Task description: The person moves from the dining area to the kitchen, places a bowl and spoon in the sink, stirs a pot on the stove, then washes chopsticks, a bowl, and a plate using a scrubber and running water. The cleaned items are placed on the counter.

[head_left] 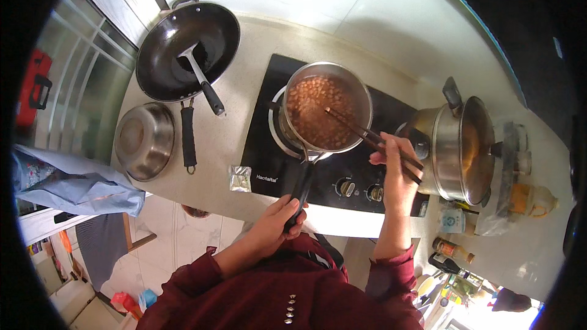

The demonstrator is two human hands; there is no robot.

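My left hand [280, 221] grips the black handle [300, 188] of a metal saucepan [369, 114] on the left burner of a black gas hob [293, 183]. Small reddish-brown pieces, perhaps peanuts or beans, lie in liquid inside the pan [316, 101]. Above the hob's right side, my right hand [395, 165] holds a pair of dark chopsticks [390, 146]. Their tips reach over the pan's rim to its contents. Two control knobs [347, 188] sit on the hob's front edge, between my hands.
Left of the hob lie a black wok [156, 64] holding a spatula [202, 78], an upturned metal bowl [144, 142] and a small foil packet [240, 178]. A large steel pot [442, 151] stands close beside my right hand. Bottles [453, 250] lie farther right.
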